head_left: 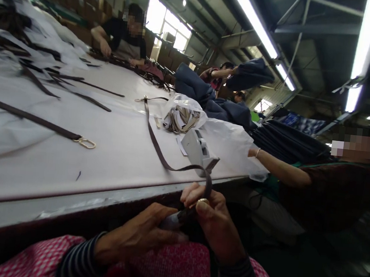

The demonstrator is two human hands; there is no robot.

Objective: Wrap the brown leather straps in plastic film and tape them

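Two faults are possible in the head view. The strap (157,146) lies across the table (120,158) and bends against the dispenser (197,151); tension at that bend can snag the strap or shift the dispenser. A loose pinch can let the strap slip, and its metal clasp (145,99) can then drag across the surface.

Hand state is as follows. The left hand (138,235) is closed, with its fingers curled around a pale grey piece (171,221) at the strap's lower end. Whether this piece belongs to the strap or is a separate tool cannot be determined. The right hand (212,220) is narrowly closed, pinching the strap between thumb and fingers just above that piece, beyond the table edge.

Nearby, a plastic bag (182,116) holds bundled strips. Further straps (25,113) lie on the table's left side, and a co-worker's arm (280,171) reaches in from the right.
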